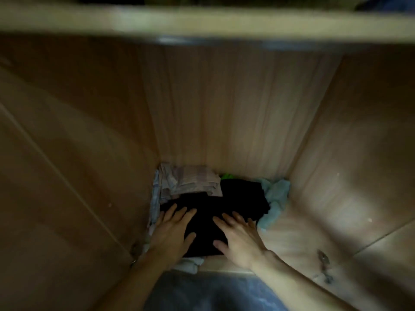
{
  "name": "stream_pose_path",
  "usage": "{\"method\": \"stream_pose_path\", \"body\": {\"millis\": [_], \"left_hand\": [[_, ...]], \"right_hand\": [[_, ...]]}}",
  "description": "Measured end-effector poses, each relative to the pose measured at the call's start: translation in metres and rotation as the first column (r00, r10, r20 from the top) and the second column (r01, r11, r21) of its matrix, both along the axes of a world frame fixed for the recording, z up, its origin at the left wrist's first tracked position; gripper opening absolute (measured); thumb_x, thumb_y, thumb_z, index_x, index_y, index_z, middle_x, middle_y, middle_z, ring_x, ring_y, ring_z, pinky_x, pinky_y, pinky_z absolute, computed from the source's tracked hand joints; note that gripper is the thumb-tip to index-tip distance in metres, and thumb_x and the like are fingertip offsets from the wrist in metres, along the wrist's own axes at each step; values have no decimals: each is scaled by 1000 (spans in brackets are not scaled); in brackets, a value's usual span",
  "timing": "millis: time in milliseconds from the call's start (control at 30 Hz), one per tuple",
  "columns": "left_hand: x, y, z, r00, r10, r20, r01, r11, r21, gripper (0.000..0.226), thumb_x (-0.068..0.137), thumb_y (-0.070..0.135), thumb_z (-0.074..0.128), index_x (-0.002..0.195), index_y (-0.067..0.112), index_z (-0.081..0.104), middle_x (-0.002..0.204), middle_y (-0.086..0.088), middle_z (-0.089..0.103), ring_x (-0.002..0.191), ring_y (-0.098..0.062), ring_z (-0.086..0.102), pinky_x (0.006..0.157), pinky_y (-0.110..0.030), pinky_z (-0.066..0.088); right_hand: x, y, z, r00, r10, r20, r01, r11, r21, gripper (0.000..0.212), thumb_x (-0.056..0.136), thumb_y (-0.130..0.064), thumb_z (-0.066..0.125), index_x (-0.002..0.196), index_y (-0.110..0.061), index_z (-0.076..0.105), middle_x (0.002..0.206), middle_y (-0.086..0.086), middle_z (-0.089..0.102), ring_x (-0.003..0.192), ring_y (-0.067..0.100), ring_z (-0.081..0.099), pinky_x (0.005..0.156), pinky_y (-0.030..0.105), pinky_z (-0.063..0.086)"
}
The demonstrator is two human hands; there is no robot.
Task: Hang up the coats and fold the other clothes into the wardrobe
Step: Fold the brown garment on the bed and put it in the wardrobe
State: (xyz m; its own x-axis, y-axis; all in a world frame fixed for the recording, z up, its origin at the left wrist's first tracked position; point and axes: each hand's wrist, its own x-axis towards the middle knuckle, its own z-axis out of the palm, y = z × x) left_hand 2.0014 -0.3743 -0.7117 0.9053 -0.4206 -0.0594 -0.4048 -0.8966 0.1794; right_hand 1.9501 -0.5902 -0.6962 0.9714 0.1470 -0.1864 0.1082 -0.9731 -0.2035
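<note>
Palms down: left hand [174, 230] and right hand [239, 237] lie flat, fingers straight, on folded black garment [206, 223] on wardrobe floor [292, 232], likely pressing it flat. Plaid stack [193, 180] sits beyond left fingertips; pale blue cloth [275, 198] right of right hand.

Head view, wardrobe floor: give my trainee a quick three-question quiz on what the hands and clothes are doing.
1. True or false: both hands lie flat on the black garment.
2. Which folded item sits behind the left hand? A) plaid cloth B) red towel C) shoes
3. What colour is the crumpled cloth beyond the right hand?

Key:
1. True; fingers straight, nothing gripped.
2. A, the plaid cloth in the back left corner.
3. Light blue cloth, against the wardrobe's right wall.
</note>
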Motion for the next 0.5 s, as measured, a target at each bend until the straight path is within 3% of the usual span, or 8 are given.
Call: {"method": "stream_pose_path", "body": {"millis": [200, 300, 500], "left_hand": [[-61, 8, 183, 997, 66, -35, -69, 993, -98, 61, 97, 60, 38, 154, 42, 23, 162, 11, 25, 151, -15, 15, 116, -37, 21], [-95, 12, 265, 991, 133, -33, -136, 976, -168, 61, 93, 63, 39, 150, 40, 35, 157, 8, 37, 146, -19, 29, 115, -39, 25], [-155, 11, 377, 983, 157, -95, -174, 962, -209, 67, 85, 73, 27, 145, 45, 39, 154, 9, 39, 137, -21, 43, 108, -45, 41]], "right_hand": [[-36, 6, 182, 999, 36, 37, -38, 998, 54, 67, 94, -61, 41, 154, -39, 19, 163, -6, 21, 149, 26, 13, 117, 58, 19], [-63, 3, 266, 999, 30, 32, -32, 997, 69, 67, 95, -65, 36, 154, -40, 17, 164, -8, 18, 149, 26, 13, 116, 57, 20], [-127, -1, 390, 998, -34, 57, 26, 992, 122, 64, 96, -66, 30, 154, -40, 21, 161, -7, 25, 148, 25, 18, 115, 58, 22]]}}
